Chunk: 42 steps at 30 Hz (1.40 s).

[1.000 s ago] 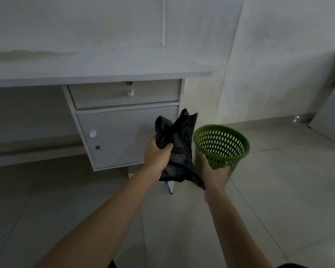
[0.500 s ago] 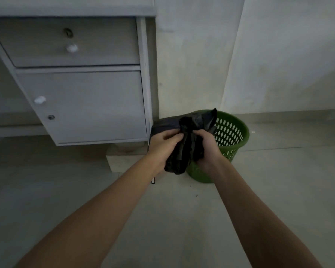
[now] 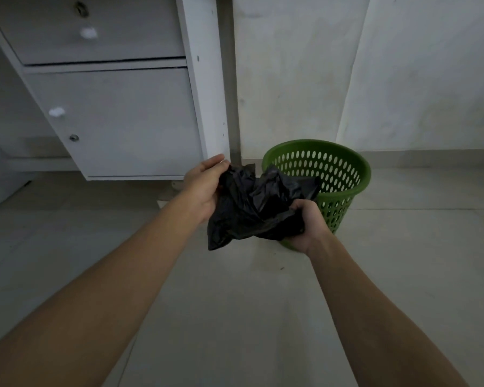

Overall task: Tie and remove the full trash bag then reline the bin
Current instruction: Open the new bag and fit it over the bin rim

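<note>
Both bare forearms reach forward from the bottom edge, and the two hands meet on a crumpled black trash bag (image 3: 249, 208) held in the air just above the middle of the view. The left hand (image 3: 204, 185) grips the bag at its 10 o'clock side, fingers curled over the top edge of the plastic and the palm against its flank. The right hand (image 3: 308, 227) clamps the bag at its 4 o'clock corner, fingers wrapped round a bunched fold. Between the hands the plastic is wrinkled and slack, and a loose corner hangs down at 7 o'clock, clear of the floor.

At 2 o'clock from the bag a green perforated bin (image 3: 344, 174) stands upright on the pale tiled floor (image 3: 235, 317), and its far inner wall shows rows of oval holes. The bag covers the near left part of the bin's rim in this view; whether plastic and rim touch cannot be told.

At 10 o'clock from the bin is a white desk pedestal with a cupboard door (image 3: 123, 121) that carries a round knob (image 3: 57, 112) and a keyhole (image 3: 73, 138). A drawer (image 3: 95, 37) sits above it. The plain wall (image 3: 291, 79) fills the 12 o'clock area behind the bin
</note>
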Tool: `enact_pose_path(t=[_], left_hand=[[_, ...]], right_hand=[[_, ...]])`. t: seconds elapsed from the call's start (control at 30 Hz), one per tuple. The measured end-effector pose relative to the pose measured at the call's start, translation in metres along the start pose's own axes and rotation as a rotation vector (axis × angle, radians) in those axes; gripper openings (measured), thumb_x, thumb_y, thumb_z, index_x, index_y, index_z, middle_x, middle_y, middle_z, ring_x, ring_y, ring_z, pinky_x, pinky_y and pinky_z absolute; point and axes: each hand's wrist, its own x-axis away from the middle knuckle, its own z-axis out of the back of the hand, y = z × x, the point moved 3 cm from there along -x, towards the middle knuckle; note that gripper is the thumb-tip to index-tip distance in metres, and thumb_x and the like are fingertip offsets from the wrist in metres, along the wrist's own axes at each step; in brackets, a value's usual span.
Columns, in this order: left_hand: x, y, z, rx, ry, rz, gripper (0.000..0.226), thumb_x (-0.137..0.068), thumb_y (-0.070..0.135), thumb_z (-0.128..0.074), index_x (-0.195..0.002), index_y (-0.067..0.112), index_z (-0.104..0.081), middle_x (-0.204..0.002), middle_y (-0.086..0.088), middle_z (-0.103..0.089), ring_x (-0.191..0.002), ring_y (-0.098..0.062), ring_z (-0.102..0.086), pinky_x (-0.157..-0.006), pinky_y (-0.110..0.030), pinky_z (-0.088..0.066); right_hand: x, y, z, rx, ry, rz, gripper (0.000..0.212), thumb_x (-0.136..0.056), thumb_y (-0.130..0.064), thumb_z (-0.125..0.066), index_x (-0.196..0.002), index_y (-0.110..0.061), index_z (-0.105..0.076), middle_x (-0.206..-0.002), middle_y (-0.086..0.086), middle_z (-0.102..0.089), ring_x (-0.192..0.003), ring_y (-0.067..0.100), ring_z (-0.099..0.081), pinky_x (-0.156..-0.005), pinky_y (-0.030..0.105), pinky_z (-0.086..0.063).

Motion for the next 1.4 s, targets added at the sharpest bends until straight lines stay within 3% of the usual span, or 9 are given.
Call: enact_pose_path(t=[0.13,0.2,0.33,0.43,0.57,0.83,1.0,1.2,1.4], left_hand=[[-0.003,-0.024,0.007,0.048,-0.015,0.036,0.014,-0.091,0.004,-0.067,-0.094,0.016,-0.072,-0.084,-0.005,-0.076,-0.071,-0.013,-0.074,-0.059,-0.023,-0.058],[-0.004,-0.033,0.009,0.046,-0.045,0.046,0.014,-0.09,0.004,-0.068,-0.093,0.018,-0.073,-0.085,-0.004,-0.077,-0.074,-0.013,-0.074,-0.063,-0.025,-0.059],[-0.008,-0.037,0.008,0.01,-0.144,0.051,0.013,-0.088,0.007,-0.072,-0.094,0.019,-0.074,-0.091,-0.005,-0.078,-0.082,-0.015,-0.074,-0.07,-0.027,-0.059],[-0.004,-0.041,0.002,-0.04,-0.289,0.081,0.014,-0.091,0.008,-0.068,-0.097,0.018,-0.076,-0.089,-0.005,-0.078,-0.08,-0.015,-0.075,-0.068,-0.026,-0.059],[0.0,-0.042,0.003,-0.075,-0.356,0.104,0.021,-0.095,0.003,-0.059,-0.101,0.015,-0.076,-0.09,-0.006,-0.078,-0.078,-0.016,-0.075,-0.067,-0.024,-0.058],[-0.014,-0.013,0.04,-0.37,-0.161,-0.098,0.033,-0.085,0.004,-0.058,-0.099,0.029,-0.073,-0.101,0.002,-0.074,-0.093,-0.01,-0.069,-0.075,-0.024,-0.055],[-0.018,-0.018,0.052,-0.599,-0.08,-0.227,0.035,-0.085,0.002,-0.061,-0.107,0.029,-0.066,-0.101,0.004,-0.069,-0.091,-0.005,-0.065,-0.072,-0.015,-0.048],[-0.017,-0.019,0.05,-0.712,0.064,-0.326,0.041,-0.084,-0.005,-0.051,-0.111,0.023,-0.066,-0.106,0.004,-0.064,-0.092,-0.006,-0.06,-0.067,-0.013,-0.044],[-0.015,-0.016,0.048,-1.093,0.182,-0.333,0.038,-0.091,0.015,-0.05,-0.129,0.016,-0.052,-0.142,-0.009,-0.04,-0.131,-0.029,-0.038,-0.107,-0.041,-0.036]], right_hand=[[0.0,0.004,0.01,0.347,0.129,-0.013,0.043,-0.086,-0.005,-0.063,-0.129,-0.003,-0.056,-0.124,0.019,-0.066,-0.106,0.036,-0.065,-0.094,0.048,-0.054],[-0.001,0.002,0.017,0.711,0.247,-0.003,0.067,-0.081,-0.015,-0.079,-0.137,-0.002,-0.044,-0.131,0.017,-0.059,-0.111,0.035,-0.061,-0.089,0.045,-0.055],[0.001,-0.014,0.009,0.999,0.179,0.241,0.112,-0.077,-0.017,-0.084,-0.157,-0.016,-0.005,-0.156,0.012,-0.029,-0.14,0.035,-0.035,-0.113,0.048,-0.037],[0.012,-0.019,-0.014,1.056,-0.116,0.359,0.081,-0.082,-0.01,-0.069,-0.152,-0.024,-0.03,-0.146,0.007,-0.044,-0.132,0.026,-0.045,-0.11,0.04,-0.04],[0.022,-0.017,-0.033,1.265,-0.096,0.581,0.025,-0.087,-0.002,-0.062,-0.101,-0.023,-0.068,-0.096,-0.005,-0.067,-0.098,0.018,-0.061,-0.094,0.036,-0.051],[0.015,-0.023,-0.013,0.775,0.427,0.631,0.018,-0.096,-0.011,-0.045,-0.109,-0.015,-0.056,-0.107,0.007,-0.063,-0.106,0.03,-0.059,-0.095,0.044,-0.049],[0.017,-0.026,-0.004,0.558,0.517,0.569,0.02,-0.097,-0.02,-0.042,-0.112,-0.016,-0.054,-0.111,0.007,-0.062,-0.108,0.029,-0.058,-0.099,0.048,-0.048],[0.024,-0.04,-0.005,1.054,0.532,0.789,0.009,-0.092,-0.02,-0.057,-0.097,-0.014,-0.054,-0.085,-0.004,-0.058,-0.076,0.012,-0.054,-0.07,0.029,-0.039],[0.033,-0.057,-0.005,1.017,0.673,0.814,0.02,-0.09,-0.029,-0.056,-0.078,-0.013,-0.054,-0.072,-0.002,-0.056,-0.07,0.017,-0.055,-0.058,0.029,-0.037]])
